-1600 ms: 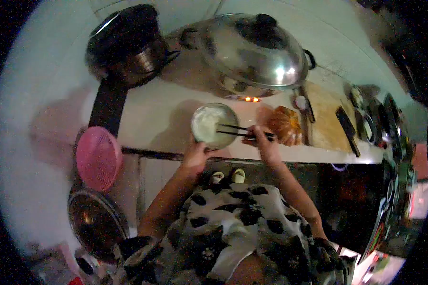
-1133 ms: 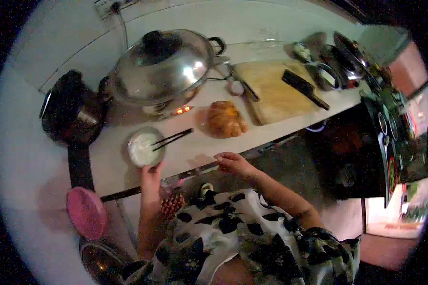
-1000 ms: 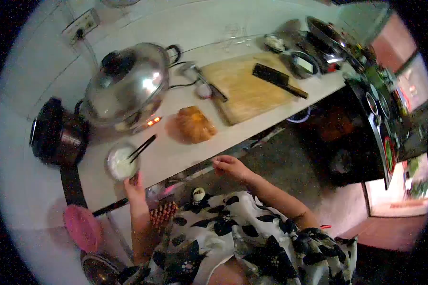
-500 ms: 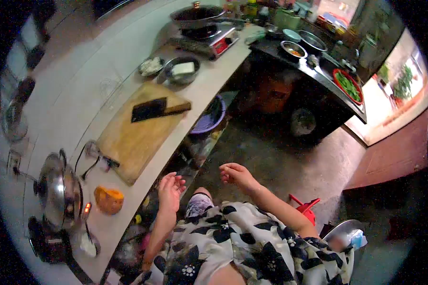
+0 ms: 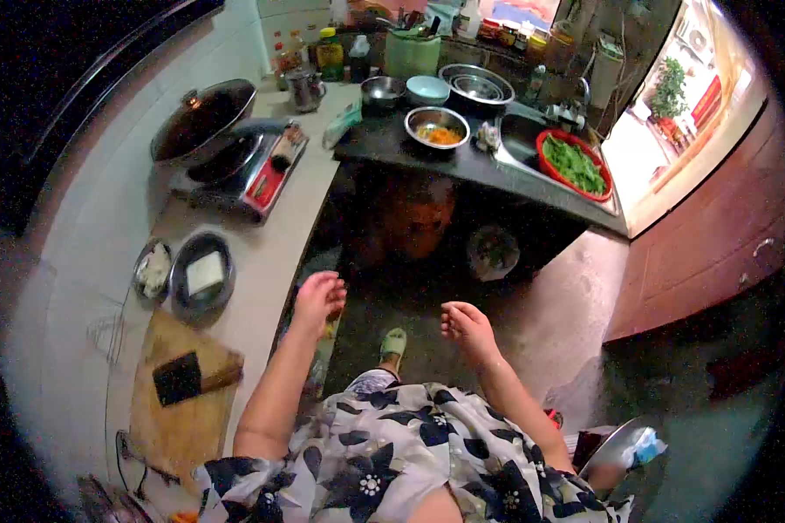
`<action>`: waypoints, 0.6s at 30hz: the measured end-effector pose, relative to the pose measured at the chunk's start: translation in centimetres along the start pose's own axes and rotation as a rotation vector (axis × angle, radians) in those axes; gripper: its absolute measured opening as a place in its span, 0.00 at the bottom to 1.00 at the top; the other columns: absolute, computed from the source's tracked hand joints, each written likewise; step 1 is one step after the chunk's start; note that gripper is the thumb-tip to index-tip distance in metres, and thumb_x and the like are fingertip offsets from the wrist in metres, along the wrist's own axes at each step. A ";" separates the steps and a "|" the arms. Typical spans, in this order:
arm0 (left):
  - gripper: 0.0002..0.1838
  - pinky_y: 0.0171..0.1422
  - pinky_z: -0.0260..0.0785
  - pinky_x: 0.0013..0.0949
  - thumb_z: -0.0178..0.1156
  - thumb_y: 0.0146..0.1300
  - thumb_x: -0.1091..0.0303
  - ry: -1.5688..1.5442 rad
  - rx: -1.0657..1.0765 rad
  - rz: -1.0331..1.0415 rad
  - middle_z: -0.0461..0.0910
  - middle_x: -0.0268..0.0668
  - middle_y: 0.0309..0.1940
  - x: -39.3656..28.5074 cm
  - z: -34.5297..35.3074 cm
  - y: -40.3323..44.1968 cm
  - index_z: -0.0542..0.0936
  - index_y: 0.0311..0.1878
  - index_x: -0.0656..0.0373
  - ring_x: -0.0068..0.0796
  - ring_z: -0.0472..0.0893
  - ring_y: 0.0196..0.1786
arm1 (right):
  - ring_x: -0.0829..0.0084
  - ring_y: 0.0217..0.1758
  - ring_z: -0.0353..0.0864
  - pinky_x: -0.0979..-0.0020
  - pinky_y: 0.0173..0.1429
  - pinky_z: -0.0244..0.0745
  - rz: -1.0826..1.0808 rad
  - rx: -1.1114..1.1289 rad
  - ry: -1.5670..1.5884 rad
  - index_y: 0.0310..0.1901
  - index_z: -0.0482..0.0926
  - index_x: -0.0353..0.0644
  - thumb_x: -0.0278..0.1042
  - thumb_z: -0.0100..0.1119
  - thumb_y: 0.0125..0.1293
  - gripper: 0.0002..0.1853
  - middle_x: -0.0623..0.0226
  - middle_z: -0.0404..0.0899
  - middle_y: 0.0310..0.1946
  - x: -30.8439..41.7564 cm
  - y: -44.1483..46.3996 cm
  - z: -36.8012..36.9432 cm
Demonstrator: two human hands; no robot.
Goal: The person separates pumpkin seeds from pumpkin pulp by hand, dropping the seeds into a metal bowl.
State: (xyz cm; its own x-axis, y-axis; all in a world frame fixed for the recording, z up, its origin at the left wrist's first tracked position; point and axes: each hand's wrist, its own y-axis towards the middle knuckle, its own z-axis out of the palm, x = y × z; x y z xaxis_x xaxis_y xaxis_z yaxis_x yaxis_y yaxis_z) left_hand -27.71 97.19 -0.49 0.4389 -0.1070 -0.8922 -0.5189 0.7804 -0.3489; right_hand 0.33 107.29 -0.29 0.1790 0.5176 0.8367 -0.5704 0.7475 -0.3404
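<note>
My left hand (image 5: 318, 302) hangs in the air just right of the light counter's edge, fingers loosely curled and apart, holding nothing. My right hand (image 5: 467, 329) is over the floor, its fingers curled in with nothing seen in them. To the left, a dark cleaver (image 5: 177, 380) lies on the wooden cutting board (image 5: 159, 429). Behind the board are a bowl with a white block (image 5: 205, 274) and a smaller bowl of pale pieces (image 5: 154, 272). Neither hand touches these things.
A portable stove (image 5: 264, 179) with a lidded pan (image 5: 202, 122) is at the back left. On the dark counter (image 5: 384, 146) are a bowl of orange shreds (image 5: 437, 129) and a red basket of greens (image 5: 574, 166). A brown door (image 5: 702, 244) is at right.
The view has swung right, from the pots and pumpkin toward the dark counter and doorway. My left hand has let go of the white-filled bowl; the chopsticks have left my right hand.
</note>
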 end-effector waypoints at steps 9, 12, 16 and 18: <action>0.23 0.32 0.72 0.42 0.53 0.60 0.64 -0.082 0.134 -0.129 0.68 0.45 0.44 -6.4 18.6 31.3 0.57 0.55 0.52 0.44 0.75 0.35 | 0.79 0.30 0.73 0.76 0.36 0.72 -0.107 -0.238 -0.064 0.41 0.74 0.40 0.33 0.51 0.63 0.08 0.71 0.74 0.29 8.3 10.4 -2.3; 0.28 0.29 0.73 0.43 0.54 0.60 0.61 -0.040 0.041 -0.203 0.65 0.50 0.47 -5.2 22.9 36.9 0.51 0.58 0.51 0.47 0.76 0.33 | 0.78 0.30 0.73 0.76 0.35 0.71 -0.039 -0.258 -0.126 0.42 0.74 0.39 0.33 0.51 0.63 0.09 0.71 0.73 0.29 9.9 11.7 -4.7; 0.30 0.27 0.76 0.37 0.43 0.64 0.67 -0.012 0.099 -0.284 0.63 0.51 0.53 -4.3 25.6 40.9 0.39 0.64 0.49 0.46 0.79 0.33 | 0.79 0.29 0.72 0.76 0.34 0.71 -0.057 -0.327 -0.156 0.43 0.73 0.40 0.33 0.50 0.63 0.09 0.70 0.73 0.30 13.7 17.4 -8.0; 0.26 0.27 0.77 0.38 0.40 0.64 0.68 -0.042 0.115 -0.249 0.63 0.51 0.52 -2.9 25.8 41.8 0.42 0.62 0.50 0.46 0.79 0.34 | 0.78 0.31 0.73 0.76 0.35 0.72 -0.083 -0.288 -0.148 0.45 0.72 0.40 0.32 0.49 0.63 0.10 0.69 0.73 0.32 15.5 21.1 -9.6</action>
State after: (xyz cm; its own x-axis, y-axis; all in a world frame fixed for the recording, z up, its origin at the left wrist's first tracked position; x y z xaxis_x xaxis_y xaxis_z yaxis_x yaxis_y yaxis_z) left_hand -31.74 146.02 -5.09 0.5738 -0.2810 -0.7693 -0.3051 0.7984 -0.5192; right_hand -1.25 135.07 1.37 0.0848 0.3999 0.9126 -0.3053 0.8823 -0.3583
